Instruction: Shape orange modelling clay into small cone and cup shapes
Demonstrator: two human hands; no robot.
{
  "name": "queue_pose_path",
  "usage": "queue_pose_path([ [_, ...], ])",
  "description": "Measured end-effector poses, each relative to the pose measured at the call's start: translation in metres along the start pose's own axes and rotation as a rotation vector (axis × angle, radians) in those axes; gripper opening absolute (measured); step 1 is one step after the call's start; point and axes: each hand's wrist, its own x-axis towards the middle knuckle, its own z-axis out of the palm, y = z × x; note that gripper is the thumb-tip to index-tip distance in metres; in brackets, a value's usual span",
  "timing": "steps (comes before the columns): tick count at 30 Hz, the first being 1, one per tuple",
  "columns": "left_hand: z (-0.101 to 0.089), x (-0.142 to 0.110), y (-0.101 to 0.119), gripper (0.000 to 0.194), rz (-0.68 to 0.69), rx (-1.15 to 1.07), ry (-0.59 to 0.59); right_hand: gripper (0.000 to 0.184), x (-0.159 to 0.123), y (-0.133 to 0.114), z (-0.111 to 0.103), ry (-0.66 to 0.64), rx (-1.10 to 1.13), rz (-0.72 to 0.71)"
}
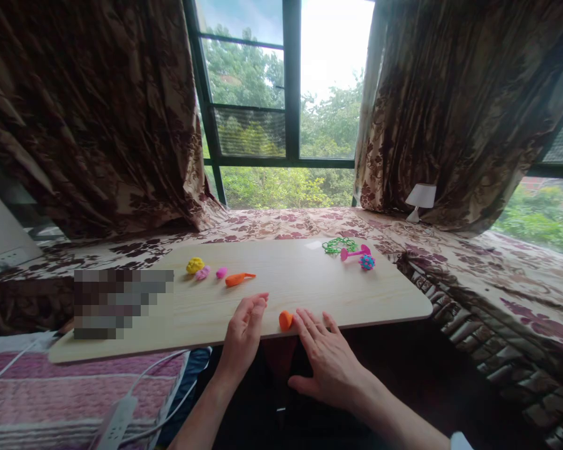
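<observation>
An orange lump that looks like modelling clay rests near the front edge of the pale wooden table. My right hand lies with its fingers stretched out at the lump's right side, their tips touching or very close to it. To the left of the lump is my left hand, fingers extended and close together, the thumb alongside them, with nothing visible in it. Beyond that hand lies an orange tapered piece with a thin tail.
Left of centre sit a yellow lump, a pale pink lump and a bright pink one. At the back right are a green stringy tangle, a pink dumbbell-shaped piece and a blue bumpy ball. A pixelated patch covers the table's left.
</observation>
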Motion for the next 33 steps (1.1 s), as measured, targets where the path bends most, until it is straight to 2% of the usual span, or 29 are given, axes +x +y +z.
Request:
queue_pose_path([
  [6, -0.001, 0.010, 0.003, 0.032, 0.137, 0.178, -0.007, 0.100, 0.049, 0.025, -0.004, -0.040, 0.013, 0.057],
  [9, 0.000, 0.012, 0.007, 0.034, 0.250, 0.284, -0.073, 0.102, 0.038, 0.019, -0.002, -0.025, 0.024, 0.011],
  [11, 0.003, 0.010, 0.011, 0.035, 0.302, 0.333, -0.180, 0.102, 0.020, 0.011, -0.003, -0.010, 0.046, -0.041],
  [13, 0.005, 0.005, 0.016, 0.035, 0.316, 0.352, -0.317, 0.098, 0.005, 0.005, -0.008, -0.013, 0.100, -0.068],
  [15, 0.004, 0.002, 0.018, 0.032, 0.292, 0.341, -0.392, 0.090, 0.001, 0.007, -0.017, 0.002, 0.184, -0.058],
  [18, 0.002, 0.005, 0.016, 0.032, 0.192, 0.255, -0.335, 0.065, 0.014, 0.020, -0.027, 0.161, 0.346, 0.010],
  [21, 0.004, 0.018, 0.009, 0.032, 0.076, 0.050, -0.281, 0.035, 0.040, 0.034, -0.029, 0.350, 0.548, 0.115],
  [22, 0.007, 0.023, 0.007, 0.031, 0.052, -0.018, -0.279, 0.031, 0.049, 0.037, -0.028, 0.385, 0.616, 0.146],
  [25, 0.019, 0.035, 0.001, 0.032, 0.029, -0.139, -0.292, 0.030, 0.071, 0.038, -0.021, 0.439, 0.756, 0.165],
  [27, 0.025, 0.038, 0.000, 0.034, 0.036, -0.132, -0.286, 0.028, 0.080, 0.036, -0.017, 0.469, 0.761, 0.146],
  [33, 0.027, 0.036, -0.001, 0.028, 0.146, 0.144, -0.188, 0.026, 0.092, 0.031, -0.012, 0.454, 0.554, 0.095],
])
